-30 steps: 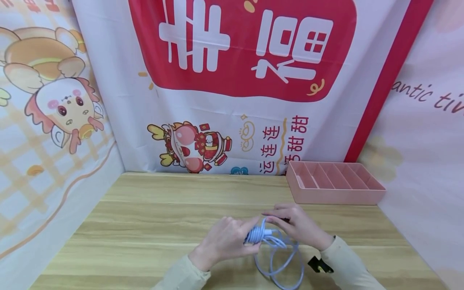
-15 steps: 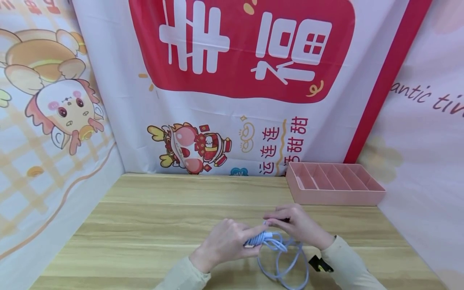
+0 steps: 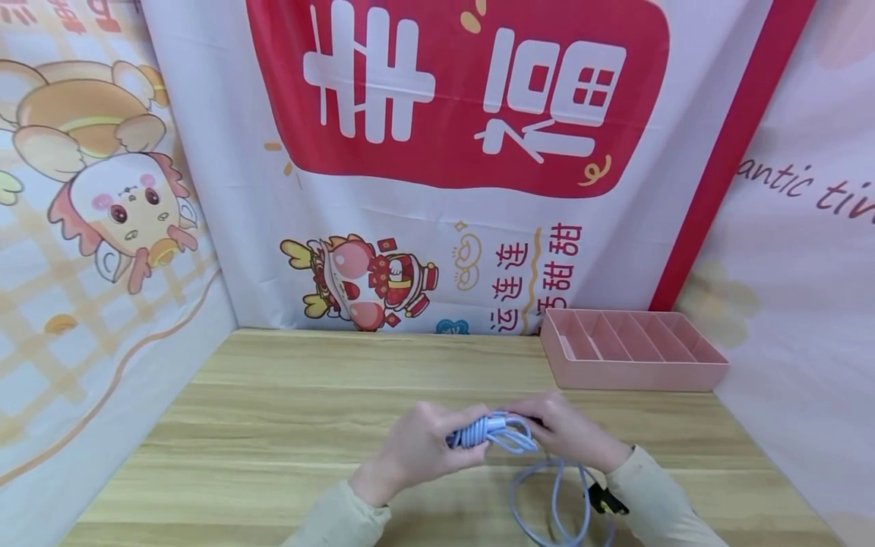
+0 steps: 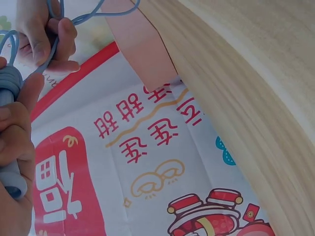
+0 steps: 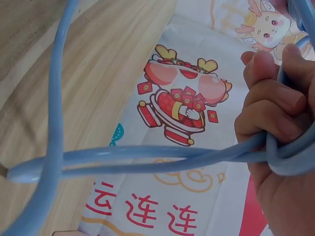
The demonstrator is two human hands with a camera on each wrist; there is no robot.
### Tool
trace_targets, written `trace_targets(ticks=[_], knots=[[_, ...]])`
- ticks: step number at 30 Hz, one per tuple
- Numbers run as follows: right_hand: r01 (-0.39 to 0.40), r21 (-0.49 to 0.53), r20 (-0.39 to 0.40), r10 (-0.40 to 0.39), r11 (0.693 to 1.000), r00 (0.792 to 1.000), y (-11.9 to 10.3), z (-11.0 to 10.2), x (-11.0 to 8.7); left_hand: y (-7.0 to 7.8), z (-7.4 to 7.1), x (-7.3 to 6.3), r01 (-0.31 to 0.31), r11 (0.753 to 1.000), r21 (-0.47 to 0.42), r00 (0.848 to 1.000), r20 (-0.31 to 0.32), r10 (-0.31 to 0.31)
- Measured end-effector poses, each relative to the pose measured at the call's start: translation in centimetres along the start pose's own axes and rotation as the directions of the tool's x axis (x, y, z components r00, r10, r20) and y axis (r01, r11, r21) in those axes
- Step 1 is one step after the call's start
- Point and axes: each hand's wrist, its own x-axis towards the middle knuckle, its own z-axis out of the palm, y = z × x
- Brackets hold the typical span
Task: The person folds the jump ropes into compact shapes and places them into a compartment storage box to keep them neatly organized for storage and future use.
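A light-blue cable is wound into a tight bundle (image 3: 473, 433), which my left hand (image 3: 418, 447) grips between thumb and fingers. In the left wrist view, close turns (image 4: 10, 81) wrap a pale cylindrical part held in that hand. My right hand (image 3: 562, 431) is just right of the bundle, fingers curled round cable strands. A loose strand (image 5: 55, 103) crosses the right wrist view, and more strands pass through the right hand's curled fingers (image 5: 270, 115). Below the right hand, slack loops hang down by the tabletop; whether they touch it I cannot tell.
A pink divided box (image 3: 639, 374) stands at the back right of the wooden table (image 3: 273, 410). Printed cloths (image 3: 225, 190) enclose the table at the back and both sides. A small black item (image 3: 606, 500) is at the right sleeve, close to the slack loops.
The left hand with the bundle has risen slightly and tilted, so the wound turns show more. Both hands are closer together. The slack loops have swung right, towards the right forearm.
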Motion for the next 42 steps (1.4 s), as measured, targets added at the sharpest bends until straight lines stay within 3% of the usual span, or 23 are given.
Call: trace_targets(ticks=[5, 13, 17, 24, 31, 37, 42], knots=[[-0.025, -0.021, -0.004, 0.025, 0.999, 1.000, 0.0, -0.2, 0.0, -0.3, -0.6, 0.2, 0.060, 0.986, -0.156, 0.996, -0.049, -0.069], [-0.003, -0.066, -0.026, 0.001, 0.998, 1.000, 0.0, -0.5, 0.2, -0.7, -1.4, 0.2, 0.158, 0.963, -0.220, 0.977, -0.109, -0.185], [0.017, -0.071, -0.039, -0.020, 0.997, 0.999, -0.3, -0.3, 0.3, -0.8, -1.4, 0.1, 0.198, 0.948, -0.250, 0.958, -0.155, -0.241], [0.041, -0.112, -0.028, -0.044, 0.993, 0.999, -1.1, 0.1, 0.7, -0.7, -1.5, 0.1, 0.311, 0.894, -0.322, 0.891, -0.227, -0.392], [0.008, -0.203, -0.005, -0.010, 0.979, 1.000, -1.9, 0.5, 0.4, -1.0, -1.6, -0.1, 0.445, 0.845, -0.296, 0.824, -0.234, -0.516], [-0.067, -0.268, 0.002, 0.070, 0.961, 0.998, -2.3, 1.0, 0.0, -1.2, -1.5, -0.3, 0.542, 0.793, -0.277, 0.779, -0.187, -0.598], [-0.050, -0.319, 0.011, 0.057, 0.946, 0.998, -2.4, 1.2, 0.2, -1.2, -1.7, -0.3, 0.579, 0.770, -0.267, 0.757, -0.175, -0.630]])
